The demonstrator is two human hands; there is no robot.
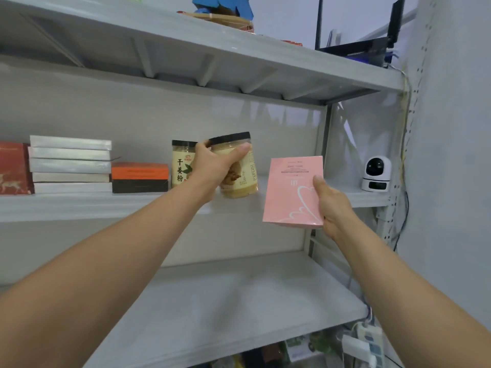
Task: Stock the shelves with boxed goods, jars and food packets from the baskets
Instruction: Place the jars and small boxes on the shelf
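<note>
**Black-lidded jar at the shelf's front edge**

Black-lidded and tilted, the jar [237, 166] sits wrapped in my left hand [212, 166] at the middle shelf's [79, 205] front edge, just beside 1 matching jar [182, 163] standing there. My right hand [333, 205] grips a pink box [292, 189] near the shelf's right end.

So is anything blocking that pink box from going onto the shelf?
Nothing visible does. The shelf is bare between the jar in the left hand and the small white camera, right behind the pink box.
</note>
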